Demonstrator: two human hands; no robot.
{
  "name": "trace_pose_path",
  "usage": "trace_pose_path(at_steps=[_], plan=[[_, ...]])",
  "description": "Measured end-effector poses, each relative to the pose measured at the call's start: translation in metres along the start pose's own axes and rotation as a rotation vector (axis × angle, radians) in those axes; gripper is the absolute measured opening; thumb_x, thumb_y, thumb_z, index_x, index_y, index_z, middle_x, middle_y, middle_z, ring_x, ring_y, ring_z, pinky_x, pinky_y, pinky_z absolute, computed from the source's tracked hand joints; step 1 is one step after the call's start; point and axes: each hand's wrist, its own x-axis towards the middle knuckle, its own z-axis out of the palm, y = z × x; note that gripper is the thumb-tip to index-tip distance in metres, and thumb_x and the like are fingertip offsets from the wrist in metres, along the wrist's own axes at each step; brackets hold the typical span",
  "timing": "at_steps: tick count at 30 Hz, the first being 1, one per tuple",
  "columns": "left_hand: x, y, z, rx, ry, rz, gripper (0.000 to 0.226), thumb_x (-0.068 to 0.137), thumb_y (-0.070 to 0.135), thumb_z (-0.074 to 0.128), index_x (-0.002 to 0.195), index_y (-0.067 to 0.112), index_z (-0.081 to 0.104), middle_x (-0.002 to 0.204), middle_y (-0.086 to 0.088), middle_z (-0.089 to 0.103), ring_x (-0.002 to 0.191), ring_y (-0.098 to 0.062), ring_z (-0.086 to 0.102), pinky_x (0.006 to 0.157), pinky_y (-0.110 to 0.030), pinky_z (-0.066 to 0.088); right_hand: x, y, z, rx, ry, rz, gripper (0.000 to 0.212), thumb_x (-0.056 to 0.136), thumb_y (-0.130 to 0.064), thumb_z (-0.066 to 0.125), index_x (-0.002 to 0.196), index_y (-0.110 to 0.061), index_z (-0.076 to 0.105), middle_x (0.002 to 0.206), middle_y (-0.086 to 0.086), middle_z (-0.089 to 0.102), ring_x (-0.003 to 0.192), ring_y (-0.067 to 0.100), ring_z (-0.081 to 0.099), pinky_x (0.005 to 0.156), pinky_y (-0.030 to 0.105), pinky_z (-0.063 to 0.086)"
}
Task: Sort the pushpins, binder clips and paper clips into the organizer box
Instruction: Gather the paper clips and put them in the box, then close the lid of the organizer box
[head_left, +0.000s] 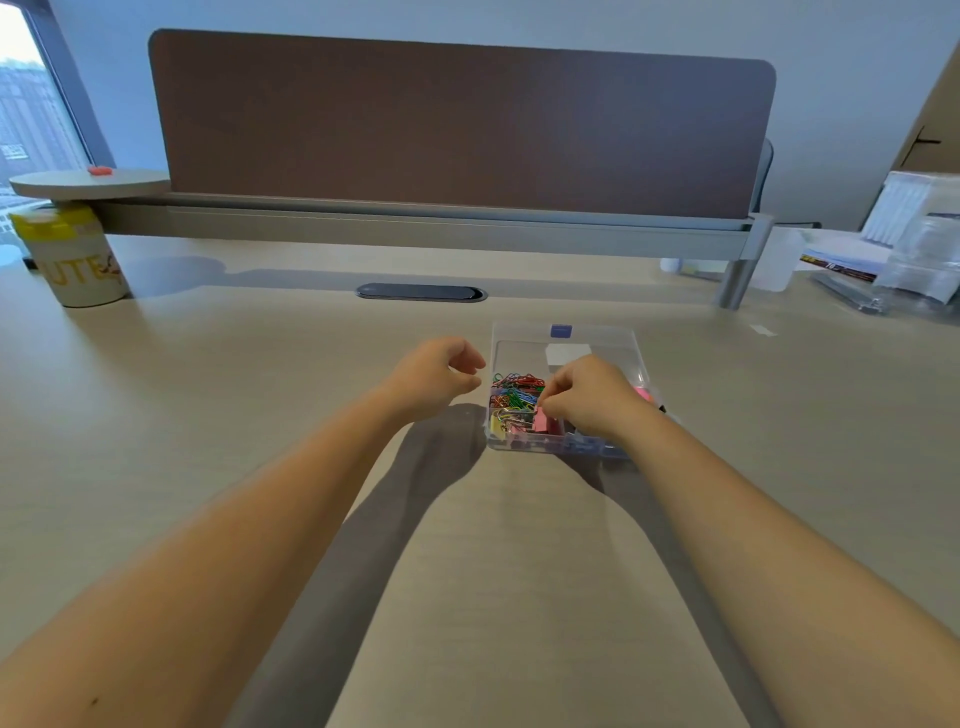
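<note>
In the head view, a clear organizer box (566, 332) is seen on the pale counter (260, 415), its lid laid open behind it. Coloured paper clips (516, 389) are heaped in a rear compartment, and binder clips (511, 422) are gathered in the front one. The right hand (587, 397) is held over the box, its fingers (545, 402) pinched at a pink binder clip (541, 419). The left hand (436, 374) is held just left of the box, fingers loosely curled, nothing visibly gripped.
</note>
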Motion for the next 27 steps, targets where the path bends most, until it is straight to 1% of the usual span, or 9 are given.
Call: trace_pose_path(at_steps=[3,11,15,18,19,20,22,23,27], plan=[[0.001,0.002,0.001,0.004,0.003,-0.003,0.029,0.094,0.010,0.049,0.121,0.004,0.055,0.127,-0.012,0.058,0.115,-0.025,0.054,0.093,-0.028,0.043,-0.001,0.001,-0.001,-0.020,-0.018,-0.013,0.021,0.087,-0.005,0.055,0.103,-0.003,0.070,0.115,0.015,0.065,0.087,0.016,0.051,0.086,0.033,0.048],[0.009,0.006,0.010,-0.016,-0.001,-0.022,0.030,0.095,0.010,0.047,0.123,0.003,0.054,0.129,-0.013,0.056,0.116,-0.025,0.053,0.094,-0.028,0.043,-0.002,0.003,-0.010,0.005,-0.048,-0.056,0.021,0.085,-0.007,0.061,0.104,-0.005,0.070,0.115,0.013,0.066,0.090,0.015,0.053,0.082,0.027,0.044],[0.018,0.008,0.014,-0.045,0.022,-0.052,0.031,0.096,0.013,0.047,0.125,0.003,0.051,0.130,-0.014,0.055,0.116,-0.025,0.052,0.088,-0.026,0.041,0.005,0.013,-0.018,0.159,0.135,-0.058,0.022,0.088,-0.007,0.057,0.107,-0.002,0.068,0.114,0.014,0.067,0.085,0.013,0.054,0.083,0.028,0.045],[0.029,0.010,0.019,-0.059,0.036,-0.085,0.034,0.096,0.013,0.045,0.129,0.004,0.046,0.134,-0.014,0.051,0.121,-0.026,0.050,0.096,-0.031,0.042,0.013,0.026,-0.028,0.133,0.292,-0.017,0.026,0.092,-0.009,0.050,0.113,-0.002,0.064,0.118,0.014,0.064,0.078,0.015,0.053,0.077,0.028,0.046],[0.033,0.010,0.021,-0.062,0.035,-0.099,0.036,0.096,0.013,0.045,0.131,0.005,0.045,0.137,-0.014,0.049,0.124,-0.026,0.048,0.099,-0.032,0.041,0.016,0.032,-0.030,0.106,0.317,0.005,0.028,0.093,-0.011,0.048,0.116,-0.003,0.061,0.121,0.013,0.062,0.083,0.017,0.055,0.074,0.025,0.047],[0.037,0.011,0.024,-0.066,0.036,-0.115,0.038,0.096,0.014,0.045,0.133,0.006,0.042,0.139,-0.014,0.047,0.126,-0.026,0.046,0.102,-0.034,0.040,0.019,0.037,-0.032,0.085,0.335,0.031,0.031,0.093,-0.011,0.047,0.121,-0.003,0.058,0.125,0.013,0.058,0.093,0.021,0.056,0.077,0.025,0.048],[0.045,0.011,0.029,-0.078,0.036,-0.158,0.042,0.097,0.015,0.044,0.137,0.007,0.037,0.144,-0.013,0.042,0.132,-0.027,0.041,0.107,-0.036,0.037,0.027,0.048,-0.034,0.056,0.340,0.108,0.038,0.093,-0.013,0.046,0.130,-0.004,0.049,0.136,0.015,0.049,0.118,0.028,0.051,0.097,0.035,0.044],[0.048,0.011,0.031,-0.085,0.036,-0.177,0.044,0.097,0.016,0.044,0.139,0.007,0.035,0.146,-0.013,0.040,0.133,-0.028,0.039,0.108,-0.037,0.035,0.030,0.052,-0.034,0.055,0.334,0.153,0.041,0.093,-0.013,0.046,0.133,-0.004,0.045,0.139,0.015,0.046,0.123,0.031,0.047,0.103,0.040,0.041],[0.060,0.013,0.039,-0.134,0.033,-0.223,0.048,0.098,0.017,0.043,0.142,0.005,0.029,0.147,-0.015,0.038,0.133,-0.031,0.039,0.110,-0.039,0.034,0.036,0.060,-0.037,0.160,0.303,0.278,0.037,0.093,-0.011,0.045,0.127,0.002,0.044,0.130,0.019,0.050,0.116,0.034,0.050,0.094,0.041,0.044]])
